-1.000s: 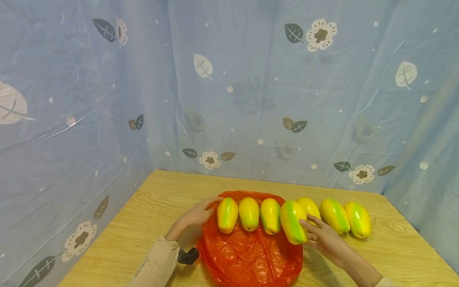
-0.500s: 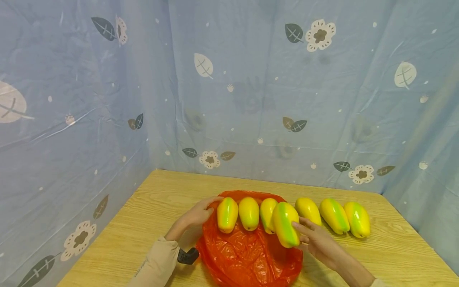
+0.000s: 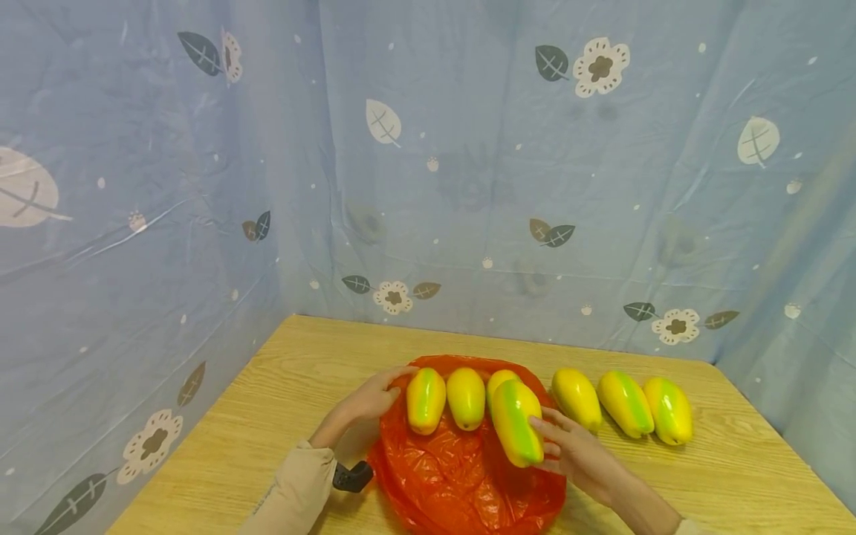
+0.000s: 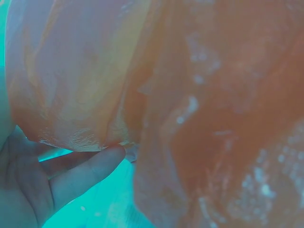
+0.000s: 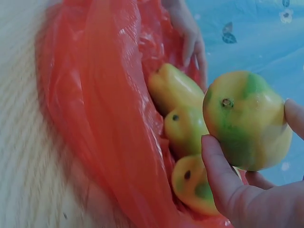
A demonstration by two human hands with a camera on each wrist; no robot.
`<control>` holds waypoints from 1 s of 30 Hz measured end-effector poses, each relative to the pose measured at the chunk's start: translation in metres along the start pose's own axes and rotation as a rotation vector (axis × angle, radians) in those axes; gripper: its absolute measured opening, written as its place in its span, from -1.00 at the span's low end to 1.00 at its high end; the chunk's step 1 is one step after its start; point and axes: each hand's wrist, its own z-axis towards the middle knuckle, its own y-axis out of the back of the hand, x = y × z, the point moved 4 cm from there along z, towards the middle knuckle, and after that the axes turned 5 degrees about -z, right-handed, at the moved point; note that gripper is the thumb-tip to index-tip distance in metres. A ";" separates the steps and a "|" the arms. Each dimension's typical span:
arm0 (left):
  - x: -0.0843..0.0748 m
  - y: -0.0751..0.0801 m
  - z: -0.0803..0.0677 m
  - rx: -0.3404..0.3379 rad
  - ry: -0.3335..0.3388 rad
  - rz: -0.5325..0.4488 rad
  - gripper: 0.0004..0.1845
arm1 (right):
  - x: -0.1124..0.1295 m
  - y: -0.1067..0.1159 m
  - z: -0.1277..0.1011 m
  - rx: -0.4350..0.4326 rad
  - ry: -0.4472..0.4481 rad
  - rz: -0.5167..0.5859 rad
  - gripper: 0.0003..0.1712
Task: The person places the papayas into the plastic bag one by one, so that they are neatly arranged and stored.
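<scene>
My right hand grips a yellow papaya with a green stripe, held over the right part of an open red plastic bag. In the right wrist view, thumb and fingers clasp the sides of this papaya, its dark end spot facing the camera. My left hand holds the bag's left edge, its fingers over the rim beside a papaya. Two more, a middle papaya and a right papaya partly hidden by the held one, lie along the bag's far side. Red film fills most of the left wrist view.
Right of the bag, three papayas lie on the wooden table: a near one, a middle one and a far-right one. Blue patterned curtains hang behind and at both sides. A black device sits at my left wrist.
My right hand has carried the held papaya leftward and slightly nearer, from beside the table row to over the bag, now covering part of the third papaya there. My left hand stays put.
</scene>
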 end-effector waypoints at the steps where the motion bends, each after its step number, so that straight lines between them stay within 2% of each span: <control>1: 0.000 0.000 0.000 -0.001 0.003 0.001 -0.52 | 0.000 -0.002 0.001 0.005 -0.001 0.000 -0.09; 8: -0.002 0.000 0.001 -0.014 -0.003 0.002 -0.52 | -0.004 -0.017 0.007 0.046 -0.020 0.017 -0.07; 13: -0.002 0.000 0.001 -0.010 -0.008 0.008 -0.52 | -0.009 -0.027 0.011 0.044 -0.036 0.028 -0.01; 30: -0.002 0.000 0.001 -0.009 -0.018 0.008 -0.52 | -0.017 -0.060 0.021 0.045 -0.022 0.041 -0.09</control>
